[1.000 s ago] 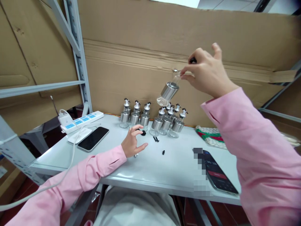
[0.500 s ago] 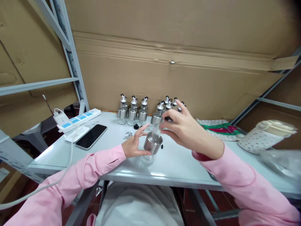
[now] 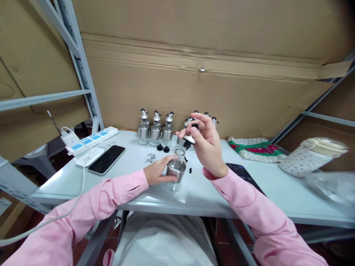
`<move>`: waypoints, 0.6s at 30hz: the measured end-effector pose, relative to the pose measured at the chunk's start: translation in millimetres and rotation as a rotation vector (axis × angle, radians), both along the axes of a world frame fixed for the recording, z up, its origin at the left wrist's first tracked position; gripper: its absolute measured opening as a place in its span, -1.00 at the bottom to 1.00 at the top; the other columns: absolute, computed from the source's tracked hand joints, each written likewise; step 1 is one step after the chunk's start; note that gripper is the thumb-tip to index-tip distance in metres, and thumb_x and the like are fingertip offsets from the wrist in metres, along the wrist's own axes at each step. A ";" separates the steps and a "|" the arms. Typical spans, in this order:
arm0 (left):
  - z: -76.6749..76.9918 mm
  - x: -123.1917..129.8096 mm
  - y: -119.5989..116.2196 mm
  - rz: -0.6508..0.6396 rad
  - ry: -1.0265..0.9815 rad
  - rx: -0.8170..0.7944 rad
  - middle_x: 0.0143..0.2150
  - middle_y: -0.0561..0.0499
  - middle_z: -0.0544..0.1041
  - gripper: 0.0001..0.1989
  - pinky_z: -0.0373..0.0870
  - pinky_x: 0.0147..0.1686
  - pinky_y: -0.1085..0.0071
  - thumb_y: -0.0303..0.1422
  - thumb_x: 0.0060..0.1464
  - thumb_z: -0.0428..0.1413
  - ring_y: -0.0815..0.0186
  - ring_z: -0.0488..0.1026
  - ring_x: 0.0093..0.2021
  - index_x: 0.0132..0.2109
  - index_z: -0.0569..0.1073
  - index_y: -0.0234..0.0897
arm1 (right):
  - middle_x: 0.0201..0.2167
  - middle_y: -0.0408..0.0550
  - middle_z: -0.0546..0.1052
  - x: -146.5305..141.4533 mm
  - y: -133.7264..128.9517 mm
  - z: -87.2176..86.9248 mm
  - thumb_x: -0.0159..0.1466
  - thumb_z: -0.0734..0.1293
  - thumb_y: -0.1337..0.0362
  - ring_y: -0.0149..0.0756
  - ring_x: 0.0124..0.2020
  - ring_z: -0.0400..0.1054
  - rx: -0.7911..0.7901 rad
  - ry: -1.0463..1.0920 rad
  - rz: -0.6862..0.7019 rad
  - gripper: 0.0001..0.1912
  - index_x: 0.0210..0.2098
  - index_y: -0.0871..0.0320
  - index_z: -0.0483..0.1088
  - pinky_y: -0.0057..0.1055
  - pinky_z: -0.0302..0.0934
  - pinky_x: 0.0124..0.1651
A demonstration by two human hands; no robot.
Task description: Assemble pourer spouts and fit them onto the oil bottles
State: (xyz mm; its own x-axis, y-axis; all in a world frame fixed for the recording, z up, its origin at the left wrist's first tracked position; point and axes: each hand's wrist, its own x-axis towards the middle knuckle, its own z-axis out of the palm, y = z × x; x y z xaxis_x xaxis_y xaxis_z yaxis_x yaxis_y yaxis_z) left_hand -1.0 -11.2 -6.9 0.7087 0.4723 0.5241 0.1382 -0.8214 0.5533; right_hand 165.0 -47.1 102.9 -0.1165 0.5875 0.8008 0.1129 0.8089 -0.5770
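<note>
My left hand [image 3: 158,173] is closed around a glass bottle [image 3: 176,168] with a steel sleeve, which stands on the table with its mouth open. Above the bottle's mouth, my right hand [image 3: 208,146] grips a pour spout [image 3: 189,139] with its black ribbed plug pointing down, apart from the neck. Two black stoppers [image 3: 166,149] lie just behind the bottle. To its left is a small clear-and-grey piece [image 3: 151,157], and to its right lie small black parts [image 3: 190,170].
Several bottles with spouts [image 3: 167,133] line the back, partly hidden by my right hand. On the left are a phone [image 3: 107,160], a charging pad [image 3: 89,156] and a power strip [image 3: 94,140]. A dark device [image 3: 244,175], patterned cloth [image 3: 256,149] and dotted container [image 3: 310,158] are right.
My right hand has pulled back from the bottle's neck and now holds a pour spout. A second black stopper shows beside the first. The bottle has shifted slightly left.
</note>
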 end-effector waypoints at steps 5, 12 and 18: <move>-1.2 0.1 -1.1 0.007 -0.008 0.024 0.06 -0.20 0.38 -0.38 0.32 0.03 0.21 -0.10 0.01 0.11 0.10 0.38 0.05 0.14 0.12 -0.29 | -0.30 -0.13 0.30 -10.7 1.7 -11.5 0.30 0.13 0.18 -0.39 -0.39 0.37 -0.065 -0.015 0.039 -0.70 0.03 -0.02 0.08 -0.24 0.35 -0.18; -1.4 0.8 -1.0 0.023 -0.008 0.031 0.06 -0.20 0.37 -0.38 0.32 0.03 0.20 -0.10 0.00 0.10 0.09 0.38 0.03 0.13 0.14 -0.30 | -0.35 -0.13 0.34 -7.3 3.6 -15.2 0.31 0.12 0.17 -0.36 -0.38 0.39 -0.081 -0.104 0.094 -0.69 0.04 0.01 0.10 -0.28 0.34 -0.25; -2.1 1.3 -1.1 0.011 -0.025 0.054 0.03 -0.19 0.39 -0.39 0.34 0.01 0.21 -0.07 0.01 0.09 0.12 0.40 0.00 0.12 0.15 -0.29 | -0.43 -0.15 0.39 -6.6 2.1 -17.5 0.29 0.16 0.17 -0.38 -0.41 0.38 -0.163 -0.019 0.166 -0.82 -0.18 0.09 0.29 -0.39 0.27 -0.35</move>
State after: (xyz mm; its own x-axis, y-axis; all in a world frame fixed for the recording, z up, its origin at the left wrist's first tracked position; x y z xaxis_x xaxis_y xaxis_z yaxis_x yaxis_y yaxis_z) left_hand 0.3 -12.3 -9.0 0.6895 0.4510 0.5668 0.1342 -0.8485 0.5119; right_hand 158.4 -44.9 85.4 -0.2366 0.6808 0.6932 -0.0013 0.7132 -0.7009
